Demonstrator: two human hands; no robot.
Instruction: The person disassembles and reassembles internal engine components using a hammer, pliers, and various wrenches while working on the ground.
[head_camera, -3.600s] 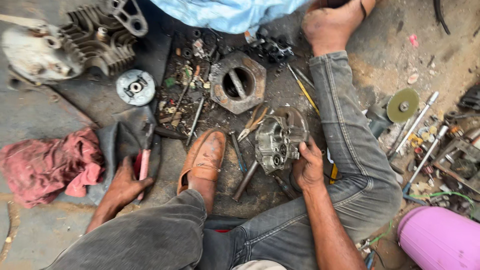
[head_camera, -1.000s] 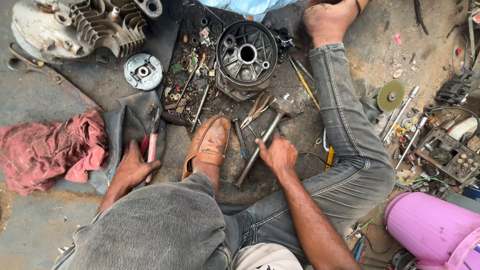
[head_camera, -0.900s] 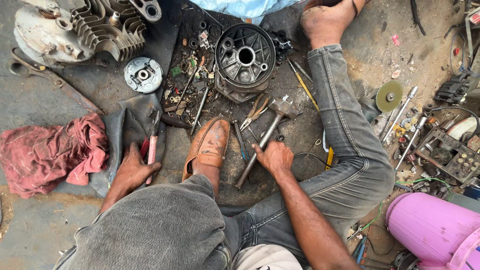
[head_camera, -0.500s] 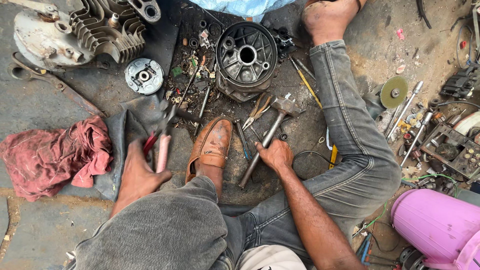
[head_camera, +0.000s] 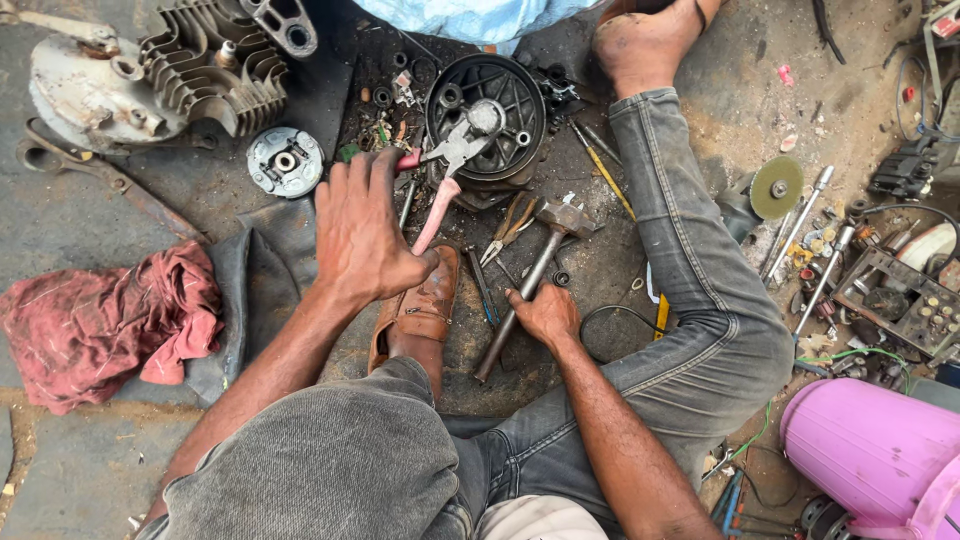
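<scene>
My left hand (head_camera: 365, 235) grips pink-handled steel pliers (head_camera: 445, 170), jaws pointing up-right onto the round black engine casing (head_camera: 487, 120); my right hand (head_camera: 545, 315) holds the steel hammer's (head_camera: 530, 285) handle.

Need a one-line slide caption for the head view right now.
Left hand brings pink-handled pliers to a round black engine cover; right hand grips a hammer.

The pink drum (head_camera: 880, 455) is cut off at the lower right corner.
</scene>
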